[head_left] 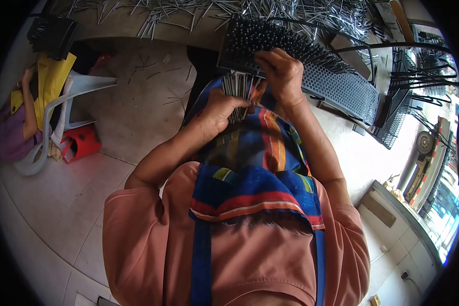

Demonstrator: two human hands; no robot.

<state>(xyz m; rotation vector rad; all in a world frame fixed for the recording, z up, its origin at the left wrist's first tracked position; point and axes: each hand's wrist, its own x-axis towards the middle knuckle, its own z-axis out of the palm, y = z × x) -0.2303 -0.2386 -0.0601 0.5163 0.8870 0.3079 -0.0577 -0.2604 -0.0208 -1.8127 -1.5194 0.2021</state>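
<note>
A bundle of thin metal rods [236, 84] stands upright in my left hand [223, 108], whose fingers are wrapped round it above my lap. Beside it, a black perforated rack [336, 89] slants away to the right. Its near right part shows bare holes, while dark pins [270, 43] fill the far left part in dense rows. My right hand [283, 74] is at the rack's near left edge, thumb and fingers pinched together. Whatever sits between those fingertips is too small to make out. A striped blue and orange apron [275, 137] covers my lap below both hands.
Loose metal rods [178, 13] lie heaped over the table behind the rack. More black racks with wire handles [413, 81] stand at the right. On the left, another person in purple [18, 130] sits by a grey plastic chair [81, 89] and a red container [81, 144].
</note>
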